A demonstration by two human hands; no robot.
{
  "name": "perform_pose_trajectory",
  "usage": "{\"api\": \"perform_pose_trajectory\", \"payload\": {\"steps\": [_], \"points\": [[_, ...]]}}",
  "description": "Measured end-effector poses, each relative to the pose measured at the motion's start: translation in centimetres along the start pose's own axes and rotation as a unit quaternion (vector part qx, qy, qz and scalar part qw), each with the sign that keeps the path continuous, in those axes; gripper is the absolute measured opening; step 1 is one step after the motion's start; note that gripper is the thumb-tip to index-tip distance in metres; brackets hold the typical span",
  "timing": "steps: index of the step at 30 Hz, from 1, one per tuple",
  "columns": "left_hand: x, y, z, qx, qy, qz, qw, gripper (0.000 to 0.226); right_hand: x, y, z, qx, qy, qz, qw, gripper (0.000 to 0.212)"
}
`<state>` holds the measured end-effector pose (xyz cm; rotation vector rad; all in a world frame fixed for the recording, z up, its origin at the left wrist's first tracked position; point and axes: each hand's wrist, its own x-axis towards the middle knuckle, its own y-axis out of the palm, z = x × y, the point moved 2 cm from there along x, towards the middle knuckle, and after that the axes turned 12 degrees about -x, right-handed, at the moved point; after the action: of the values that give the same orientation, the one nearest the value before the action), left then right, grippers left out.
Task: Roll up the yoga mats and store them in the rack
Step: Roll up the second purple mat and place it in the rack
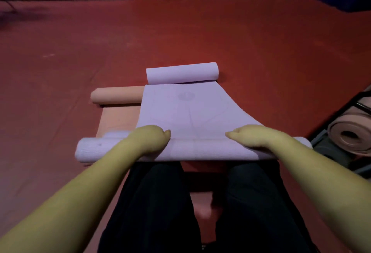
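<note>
Hands, left (149, 137) and right (250, 136), fingers curled in grip on lilac yoga mat (184, 110) roll; ribbed foam, far end curled.

The top mat (186, 116) lies on the floor (60, 61), overlapping the right part of a second mat (118, 120) beneath it (both curl into rolls at their far ends). Its near roll lies under both hands, left (152, 138) and right (251, 138). The rack (321, 144), holding a rolled mat (349, 134), stands at right
</note>
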<state>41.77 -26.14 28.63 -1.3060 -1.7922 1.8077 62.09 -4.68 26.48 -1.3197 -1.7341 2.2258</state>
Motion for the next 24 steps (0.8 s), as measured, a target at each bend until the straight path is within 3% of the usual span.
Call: {"api": "perform_pose_trajectory", "payload": {"steps": [4,7,12,16,21,24], "points": [[0.2,0.5,0.4,-0.043,-0.008,-0.014,0.999,0.029,0.3,0.3,-0.2,0.031,-0.014,-0.016,0.999,0.056],[0.3,0.6,0.5,-0.101,-0.010,-0.028,0.994,0.039,0.3,0.3,-0.4,0.046,-0.008,-0.020,0.999,0.052],[0.1,0.6,-0.1,-0.078,0.015,-0.138,0.987,0.038,1.4,-0.7,0.1,0.010,0.016,0.025,1.000,0.063],[-1.1,1.9,-1.1,-0.038,0.053,-0.259,0.964,0.061,3.1,-0.8,0.2,-0.015,0.030,0.042,0.999,0.084],[-2.1,4.3,-0.9,0.005,0.057,-0.292,0.955,0.056,4.7,-0.9,0.0,-0.020,0.032,0.033,0.999,0.051],[-0.8,3.5,-0.5,-0.009,0.039,-0.266,0.963,0.061,5.3,-0.8,0.3,0.000,0.018,-0.017,1.000,0.046]]}}
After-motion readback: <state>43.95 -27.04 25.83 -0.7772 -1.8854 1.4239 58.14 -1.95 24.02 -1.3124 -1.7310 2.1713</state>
